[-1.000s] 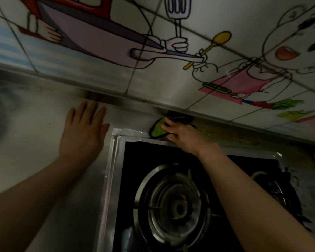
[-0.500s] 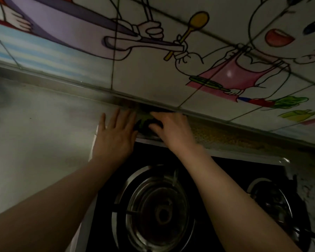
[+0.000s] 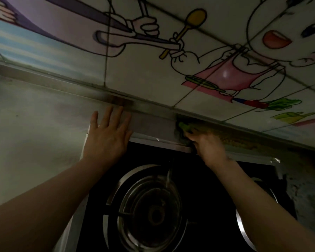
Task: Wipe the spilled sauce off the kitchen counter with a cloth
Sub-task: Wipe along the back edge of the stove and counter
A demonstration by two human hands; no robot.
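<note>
Cloth (image 3: 184, 126), green, lies on the strip of surface (image 3: 35, 133) between stove (image 3: 153, 206) and wall. Right grip (image 3: 207, 148) curls over it, holding it down. Brownish sauce (image 3: 235, 140) streaks the strip just to its right. Left grip (image 3: 107, 140) lies wide and flat, fingers spread, by the stove's left rear corner.

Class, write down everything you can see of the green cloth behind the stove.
The cloth is a small bunched wad, bright green on top, darker grey-green below, soft-looking. It sits on the narrow counter strip between the rear edge of the stove and the tiled wall. The right hand grips it, fingers hiding most of it; brownish speckled sauce lies just to its right.
</note>
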